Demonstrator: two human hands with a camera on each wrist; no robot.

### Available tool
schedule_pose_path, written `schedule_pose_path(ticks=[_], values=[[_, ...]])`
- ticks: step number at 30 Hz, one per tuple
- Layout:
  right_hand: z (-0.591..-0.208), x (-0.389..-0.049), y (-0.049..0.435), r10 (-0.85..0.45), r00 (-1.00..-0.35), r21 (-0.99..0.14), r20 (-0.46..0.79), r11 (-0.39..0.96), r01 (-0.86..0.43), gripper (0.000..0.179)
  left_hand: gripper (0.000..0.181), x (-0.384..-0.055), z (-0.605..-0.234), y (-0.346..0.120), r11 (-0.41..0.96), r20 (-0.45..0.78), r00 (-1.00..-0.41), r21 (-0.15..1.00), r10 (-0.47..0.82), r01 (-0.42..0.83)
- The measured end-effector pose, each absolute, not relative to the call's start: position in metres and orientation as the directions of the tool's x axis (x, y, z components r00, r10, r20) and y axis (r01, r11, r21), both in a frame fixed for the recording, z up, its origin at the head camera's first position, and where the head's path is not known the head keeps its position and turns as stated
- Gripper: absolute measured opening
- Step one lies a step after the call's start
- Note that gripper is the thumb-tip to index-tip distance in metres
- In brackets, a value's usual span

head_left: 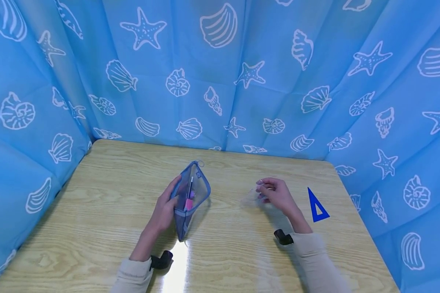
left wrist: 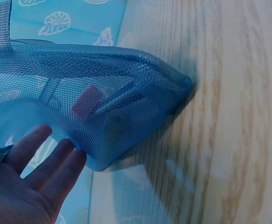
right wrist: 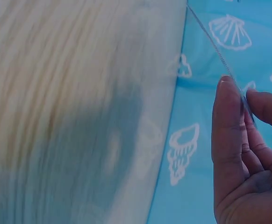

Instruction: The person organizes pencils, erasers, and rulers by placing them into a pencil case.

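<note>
A blue mesh pencil case [head_left: 204, 190] stands tilted above the table with its zip top open. My left hand [head_left: 163, 213] grips its left side, thumb at the opening and fingers along the outside mesh. Inside the case are a slim pen or pencil [head_left: 190, 184], a pink block [head_left: 188, 204] and a small purple item [head_left: 192, 194]. Over the table to the right, my right hand [head_left: 276, 195] pinches a thin, clear flat plastic piece [right wrist: 215, 46] between thumb and fingers. Fine marks run along its edge; its full outline is hard to make out.
A blue set square [head_left: 317, 209] lies on the table to the right of my right hand. The wooden table [head_left: 106, 195] ends at a blue shell-patterned curtain [head_left: 249, 106] behind and on both sides. Light glares off the table near the front.
</note>
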State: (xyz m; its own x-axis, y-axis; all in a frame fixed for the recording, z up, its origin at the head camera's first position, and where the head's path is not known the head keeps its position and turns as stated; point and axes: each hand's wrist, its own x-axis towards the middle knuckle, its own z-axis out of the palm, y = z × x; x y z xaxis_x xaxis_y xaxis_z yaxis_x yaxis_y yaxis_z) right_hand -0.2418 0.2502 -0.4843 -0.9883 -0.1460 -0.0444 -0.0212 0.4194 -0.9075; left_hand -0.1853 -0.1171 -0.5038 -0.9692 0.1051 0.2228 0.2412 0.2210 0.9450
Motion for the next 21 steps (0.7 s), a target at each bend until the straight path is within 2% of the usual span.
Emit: schedule_pose_path(ticks=[21], values=[[-0.476, -0.244, 0.196, -0.218, -0.975, -0.948, 0.048, 0.298, -0.113, 0.032, 0.071, -0.187, -0.506, -0.118, 0.216, 0.217, -0.970, 0.948, 0.106, 0.235]])
